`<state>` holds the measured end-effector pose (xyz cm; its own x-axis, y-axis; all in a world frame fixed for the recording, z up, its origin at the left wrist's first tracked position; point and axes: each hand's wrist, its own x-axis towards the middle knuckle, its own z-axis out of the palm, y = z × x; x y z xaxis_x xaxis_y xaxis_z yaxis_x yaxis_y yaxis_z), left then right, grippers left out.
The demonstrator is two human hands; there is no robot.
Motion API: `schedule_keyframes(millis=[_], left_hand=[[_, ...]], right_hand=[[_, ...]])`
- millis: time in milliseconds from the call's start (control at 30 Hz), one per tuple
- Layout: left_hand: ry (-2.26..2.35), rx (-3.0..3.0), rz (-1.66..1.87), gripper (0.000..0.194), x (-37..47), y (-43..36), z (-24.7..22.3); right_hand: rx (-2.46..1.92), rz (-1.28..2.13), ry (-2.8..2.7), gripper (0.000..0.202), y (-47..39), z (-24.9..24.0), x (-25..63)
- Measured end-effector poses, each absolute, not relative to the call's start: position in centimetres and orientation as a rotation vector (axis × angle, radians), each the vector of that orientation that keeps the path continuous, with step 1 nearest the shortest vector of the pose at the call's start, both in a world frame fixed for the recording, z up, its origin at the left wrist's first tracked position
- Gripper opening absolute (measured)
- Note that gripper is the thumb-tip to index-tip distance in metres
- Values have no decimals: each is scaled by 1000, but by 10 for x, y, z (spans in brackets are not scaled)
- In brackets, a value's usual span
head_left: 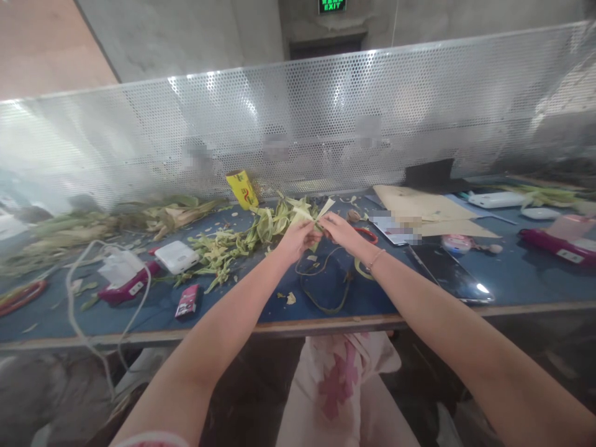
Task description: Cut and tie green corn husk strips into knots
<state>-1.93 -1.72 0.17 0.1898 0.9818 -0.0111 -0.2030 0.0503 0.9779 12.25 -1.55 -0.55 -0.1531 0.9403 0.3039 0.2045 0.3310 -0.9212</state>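
Near the middle of the blue table, both my hands are raised close together. My left hand (299, 238) is closed, with its fingertips pinched on a pale green strip of plant leaf (326, 208). From the other side my right hand (337, 229) pinches the same strip, whose end sticks up between the hands. Behind and to the left lies a heap of yellow-green leaves and stalks (267, 226), partly hidden by my left hand. A thin cord (321, 310) curls on the tabletop below. The fingertips are small and blurred.
A perforated metal screen (321, 112) closes off the back. To the left are a yellow packet (243, 189), a white charger (176, 257), a purple power strip (128, 287) with a cable, and a small pink box (187, 302). A black tablet (449, 273) and brown paper (419, 205) lie right.
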Motion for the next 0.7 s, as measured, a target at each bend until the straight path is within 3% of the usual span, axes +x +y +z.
schedule_keyframes(millis=[133, 333, 567, 700], left_hand=[[925, 1204, 1068, 34, -18, -26, 7], [903, 1314, 1085, 20, -11, -28, 4], [1015, 1351, 1282, 21, -6, -25, -2], [1026, 1389, 1374, 27, -4, -27, -3]], right_hand=[[-1074, 866, -1613, 34, -12, -6, 127], [-1081, 702, -1668, 24, -13, -3, 127], [-1167, 336, -1753, 15, -23, -1, 114], [-1152, 304, -1708, 17, -26, -3, 106]])
